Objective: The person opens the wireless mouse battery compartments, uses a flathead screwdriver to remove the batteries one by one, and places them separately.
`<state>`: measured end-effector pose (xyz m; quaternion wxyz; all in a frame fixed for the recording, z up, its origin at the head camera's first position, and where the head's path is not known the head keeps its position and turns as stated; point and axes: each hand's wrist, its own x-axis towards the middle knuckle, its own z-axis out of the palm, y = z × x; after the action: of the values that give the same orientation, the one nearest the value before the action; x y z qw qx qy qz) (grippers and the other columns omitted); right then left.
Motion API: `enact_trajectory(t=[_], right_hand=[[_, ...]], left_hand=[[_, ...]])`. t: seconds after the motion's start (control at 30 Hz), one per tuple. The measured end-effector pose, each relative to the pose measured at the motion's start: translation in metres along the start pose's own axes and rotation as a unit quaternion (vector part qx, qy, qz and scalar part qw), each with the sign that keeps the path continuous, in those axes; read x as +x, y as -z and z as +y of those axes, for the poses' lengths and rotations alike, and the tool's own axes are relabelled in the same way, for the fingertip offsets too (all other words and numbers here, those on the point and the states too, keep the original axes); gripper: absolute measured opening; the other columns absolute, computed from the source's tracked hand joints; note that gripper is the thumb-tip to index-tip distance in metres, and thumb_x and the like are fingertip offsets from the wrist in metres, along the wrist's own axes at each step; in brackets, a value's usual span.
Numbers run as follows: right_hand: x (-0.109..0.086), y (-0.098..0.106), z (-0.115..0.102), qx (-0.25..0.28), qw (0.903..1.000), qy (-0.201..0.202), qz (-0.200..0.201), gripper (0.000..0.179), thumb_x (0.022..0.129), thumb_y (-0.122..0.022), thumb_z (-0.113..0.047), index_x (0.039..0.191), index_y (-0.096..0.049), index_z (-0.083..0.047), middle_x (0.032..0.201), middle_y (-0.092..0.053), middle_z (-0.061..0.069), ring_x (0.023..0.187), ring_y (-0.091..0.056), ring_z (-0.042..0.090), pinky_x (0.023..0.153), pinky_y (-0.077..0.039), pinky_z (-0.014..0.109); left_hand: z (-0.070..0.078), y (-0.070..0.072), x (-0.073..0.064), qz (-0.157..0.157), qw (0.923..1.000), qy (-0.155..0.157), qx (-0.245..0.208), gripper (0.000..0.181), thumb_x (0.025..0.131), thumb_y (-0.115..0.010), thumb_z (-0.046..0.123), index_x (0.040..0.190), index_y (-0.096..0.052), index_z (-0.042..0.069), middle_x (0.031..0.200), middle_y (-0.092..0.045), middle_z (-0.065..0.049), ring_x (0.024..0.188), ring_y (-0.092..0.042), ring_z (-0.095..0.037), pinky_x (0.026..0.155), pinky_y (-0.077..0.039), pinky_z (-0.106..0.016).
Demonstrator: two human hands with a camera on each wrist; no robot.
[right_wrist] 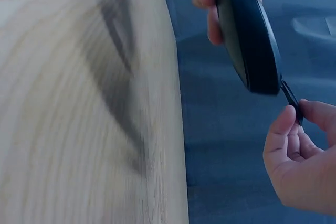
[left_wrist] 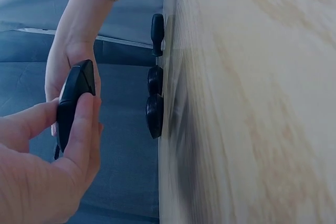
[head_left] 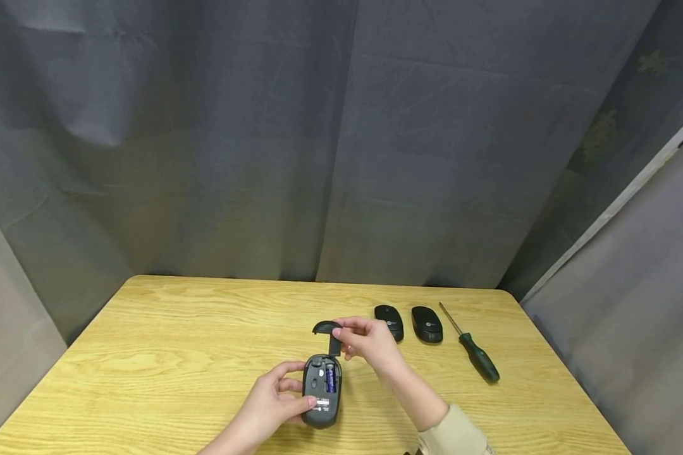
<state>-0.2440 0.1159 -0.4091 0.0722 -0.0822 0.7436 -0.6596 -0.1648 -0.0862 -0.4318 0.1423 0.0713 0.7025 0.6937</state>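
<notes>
A black computer mouse [head_left: 321, 404] is held underside up by my left hand [head_left: 273, 399], thumb across its base and fingers along its far side. In its uncovered compartment lies a blue battery [head_left: 331, 378]. My right hand [head_left: 370, 346] pinches a black battery cover [head_left: 334, 344] between thumb and fingers, just beyond the mouse's far end. In the right wrist view the cover [right_wrist: 292, 102] is seen edge-on, its tip close to the mouse [right_wrist: 252, 40]; whether they touch I cannot tell. The left wrist view shows the mouse [left_wrist: 76, 103] raised off the table.
Two more black mice, one [head_left: 389, 321] beside the other [head_left: 427, 324], lie on the wooden table [head_left: 165, 366] behind my right hand. Right of them lies a screwdriver [head_left: 478, 357] with a dark green handle. A grey curtain [head_left: 250, 139] hangs behind the table.
</notes>
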Motion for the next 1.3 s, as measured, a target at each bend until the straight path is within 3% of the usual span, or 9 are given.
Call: enact_trajectory(t=[0.13, 0.37, 0.67, 1.0, 1.17, 1.3], right_hand=[[0.012, 0.002, 0.003, 0.01, 0.9997, -0.022, 0.005, 0.036, 0.085, -0.07, -0.022, 0.113, -0.065, 0.0, 0.08, -0.065, 0.004, 0.066, -0.057, 0.013, 0.059, -0.053, 0.025], [0.037, 0.001, 0.026, -0.028, 0.9992, -0.017, 0.025, 0.033, 0.086, -0.07, -0.021, 0.111, -0.066, 0.0, 0.078, -0.065, 0.004, 0.068, -0.059, 0.016, 0.057, -0.053, 0.024], [0.064, -0.002, 0.056, -0.075, 0.9966, -0.03, 0.015, 0.03, 0.086, -0.069, -0.017, 0.108, -0.066, 0.003, 0.073, -0.065, 0.005, 0.057, -0.056, 0.01, 0.05, -0.051, 0.022], [0.079, -0.004, 0.066, -0.132, 0.9911, -0.015, 0.012, 0.025, 0.084, -0.071, -0.015, 0.103, -0.068, 0.001, 0.07, -0.065, 0.002, 0.053, -0.055, 0.009, 0.046, -0.05, 0.022], [0.084, -0.002, 0.07, -0.192, 0.9812, -0.014, 0.006, 0.023, 0.083, -0.072, -0.014, 0.101, -0.069, 0.0, 0.069, -0.064, 0.001, 0.051, -0.055, 0.011, 0.044, -0.049, 0.022], [0.089, 0.001, 0.075, -0.262, 0.9651, 0.012, 0.005, 0.023, 0.082, -0.074, -0.016, 0.099, -0.07, -0.001, 0.071, -0.065, 0.004, 0.053, -0.056, 0.011, 0.047, -0.049, 0.022]], left_hand=[[-0.003, 0.001, 0.0, -0.005, 0.9999, -0.006, -0.012, 0.07, 0.079, -0.072, 0.003, 0.137, -0.035, -0.009, 0.096, -0.064, -0.015, 0.078, -0.067, -0.023, 0.067, -0.059, -0.04], [-0.005, 0.003, -0.001, -0.005, 0.9999, 0.0, -0.016, 0.07, 0.078, -0.072, 0.002, 0.137, -0.035, -0.008, 0.094, -0.065, -0.014, 0.077, -0.068, -0.023, 0.067, -0.059, -0.041], [-0.006, 0.006, -0.003, -0.01, 0.9998, 0.002, -0.019, 0.07, 0.078, -0.072, 0.001, 0.137, -0.035, -0.009, 0.095, -0.065, -0.014, 0.079, -0.068, -0.024, 0.067, -0.059, -0.041], [-0.006, 0.008, -0.004, -0.009, 0.9997, 0.008, -0.022, 0.071, 0.078, -0.072, 0.002, 0.138, -0.035, -0.008, 0.096, -0.065, -0.014, 0.079, -0.068, -0.024, 0.068, -0.059, -0.042], [-0.006, 0.007, -0.003, -0.007, 0.9997, 0.012, -0.021, 0.071, 0.078, -0.072, 0.002, 0.138, -0.035, -0.007, 0.096, -0.065, -0.014, 0.079, -0.068, -0.023, 0.068, -0.059, -0.041], [-0.005, 0.007, -0.004, -0.004, 0.9998, 0.014, -0.017, 0.071, 0.078, -0.073, 0.002, 0.138, -0.036, -0.007, 0.095, -0.065, -0.014, 0.079, -0.068, -0.023, 0.068, -0.059, -0.041]])
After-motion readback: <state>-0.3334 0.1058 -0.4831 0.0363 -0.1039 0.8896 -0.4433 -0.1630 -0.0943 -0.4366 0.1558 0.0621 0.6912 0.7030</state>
